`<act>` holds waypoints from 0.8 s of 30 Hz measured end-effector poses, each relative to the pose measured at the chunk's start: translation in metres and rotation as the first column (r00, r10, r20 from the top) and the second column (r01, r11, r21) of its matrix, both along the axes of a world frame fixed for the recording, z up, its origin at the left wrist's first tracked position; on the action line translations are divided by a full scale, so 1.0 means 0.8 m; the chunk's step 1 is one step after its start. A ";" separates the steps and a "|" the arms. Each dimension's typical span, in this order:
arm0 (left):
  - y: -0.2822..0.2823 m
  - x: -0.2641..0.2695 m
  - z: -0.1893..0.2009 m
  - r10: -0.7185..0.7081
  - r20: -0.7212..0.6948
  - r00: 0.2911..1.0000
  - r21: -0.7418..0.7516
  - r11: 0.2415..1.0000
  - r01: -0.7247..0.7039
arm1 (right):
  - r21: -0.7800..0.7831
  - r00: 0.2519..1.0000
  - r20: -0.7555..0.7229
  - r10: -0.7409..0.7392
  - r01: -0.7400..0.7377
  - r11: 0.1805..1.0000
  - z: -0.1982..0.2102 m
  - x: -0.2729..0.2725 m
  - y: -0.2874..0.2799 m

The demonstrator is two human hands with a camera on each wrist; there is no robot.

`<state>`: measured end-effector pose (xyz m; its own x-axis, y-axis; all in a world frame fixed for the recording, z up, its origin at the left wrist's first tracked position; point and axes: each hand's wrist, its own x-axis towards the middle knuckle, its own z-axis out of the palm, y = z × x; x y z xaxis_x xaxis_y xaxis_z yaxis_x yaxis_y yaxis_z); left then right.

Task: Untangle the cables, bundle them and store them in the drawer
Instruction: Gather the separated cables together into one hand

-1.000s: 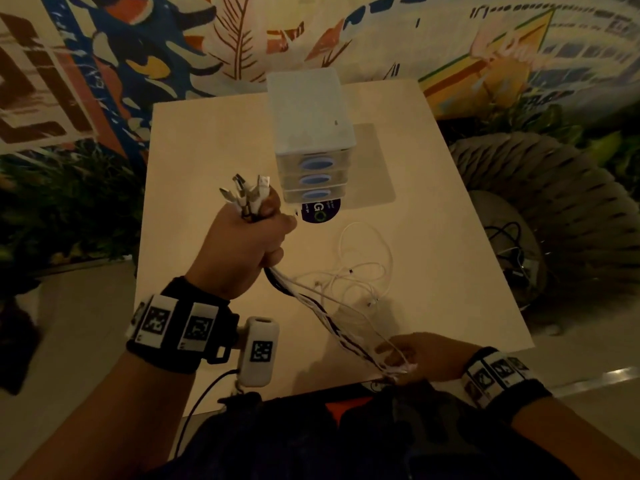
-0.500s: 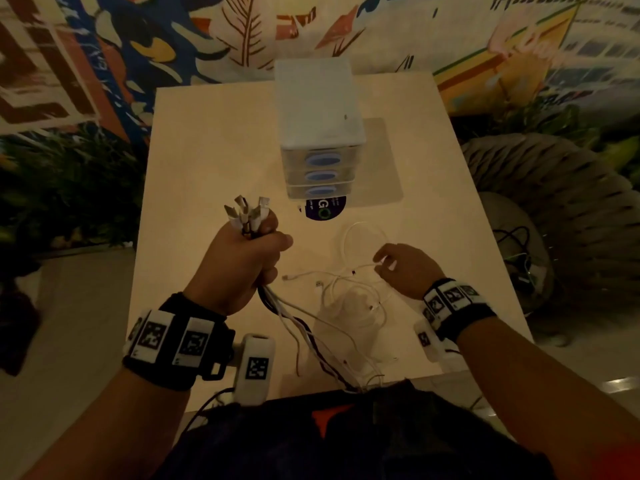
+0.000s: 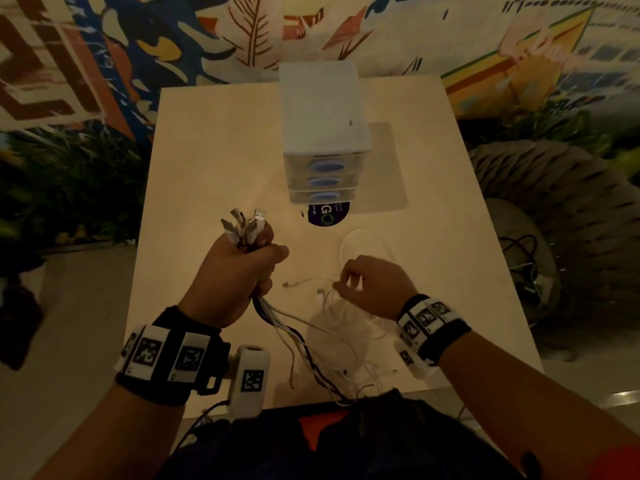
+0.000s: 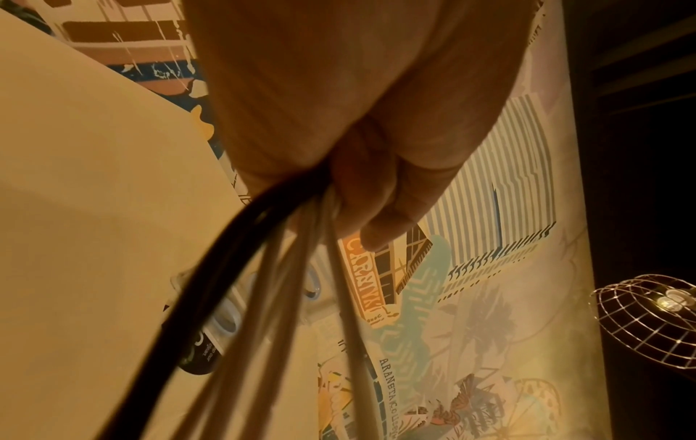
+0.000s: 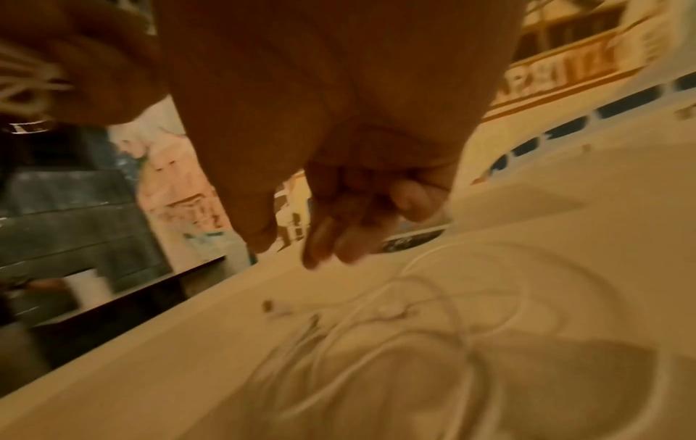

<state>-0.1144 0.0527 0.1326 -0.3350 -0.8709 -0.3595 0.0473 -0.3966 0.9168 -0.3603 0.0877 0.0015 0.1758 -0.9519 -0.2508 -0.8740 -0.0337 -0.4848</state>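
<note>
My left hand (image 3: 256,258) is raised over the table (image 3: 214,150) and grips a bundle of black and white cables (image 3: 304,351). Their plugs (image 3: 244,225) stick up out of the fist, and the loose ends trail down over the table's front edge. In the left wrist view the fingers (image 4: 376,193) are curled tight round the cables (image 4: 263,297). My right hand (image 3: 349,282) hovers with loosely curled fingers just over a thin white earphone cable (image 3: 363,237) lying in loops on the table. In the blurred right wrist view nothing shows between thumb and fingers (image 5: 324,250), and the cable (image 5: 452,312) lies below.
A white three-drawer unit (image 3: 323,109) with blue handles stands shut on a clear mat (image 3: 391,168) at the table's far middle. A dark round sticker (image 3: 327,214) lies before it. A wicker chair (image 3: 554,209) holding more cables stands right of the table.
My right hand let go of the bundle's loose ends at the table's front edge and moved up to the white earphone cable. The left hand keeps its grip, a little lower in view.
</note>
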 end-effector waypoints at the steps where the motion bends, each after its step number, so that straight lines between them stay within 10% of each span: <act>1: 0.000 -0.001 -0.001 -0.002 -0.001 1.000 -0.003 1.000 0.002 | 0.067 0.996 -0.079 0.042 -0.037 0.997 -0.002 0.016 0.005; 11: 0.006 0.000 -0.001 0.025 0.043 0.999 0.008 1.000 -0.025 | 0.251 0.959 -0.241 0.148 -0.085 0.964 -0.034 0.055 0.016; 14: 0.008 0.003 -0.001 0.040 0.050 0.998 0.020 0.999 -0.041 | 0.202 0.999 0.031 -0.040 0.033 0.979 0.005 0.027 0.014; 18: 0.008 -0.003 0.001 0.028 0.056 0.998 0.026 0.999 -0.029 | 0.097 0.861 0.451 -0.236 0.216 0.972 0.072 -0.022 0.009; 24: 0.006 -0.025 0.004 -0.026 0.094 0.995 -0.008 1.000 0.027 | -0.004 0.736 0.600 -0.313 0.395 0.919 0.114 -0.054 0.002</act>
<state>-0.1345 0.0573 0.1359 -0.3234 -0.8658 -0.3819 -0.0492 -0.3876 0.9205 -0.4036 0.0895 0.0924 -0.1083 -0.9899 -0.0911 -0.3905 0.1267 -0.9118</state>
